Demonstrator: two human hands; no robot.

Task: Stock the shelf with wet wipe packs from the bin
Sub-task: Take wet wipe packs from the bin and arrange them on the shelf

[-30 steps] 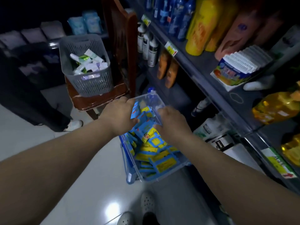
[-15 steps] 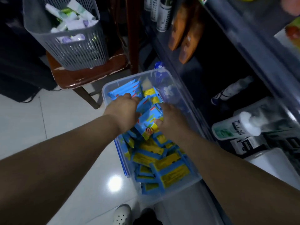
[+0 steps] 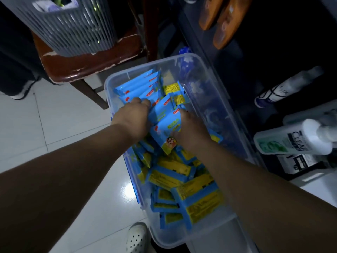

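A grey slatted plastic basket sat on a chipped brown wooden chair just beyond the bin, which stood on the glossy white tiled floor close against the dark shelf. Two orange bottles stood on the shelf. Lower down lay a white bottle printed "CLEAR". A white perforated shoe showed beside the bin's near end.

The bin was clear plastic with rounded corners, heaped with flat, shiny blue-and-yellow wet wipe packs; their print was too small to read. The left hand and right hand were both curled round a bunch of packs, gripping it between them over the bin.
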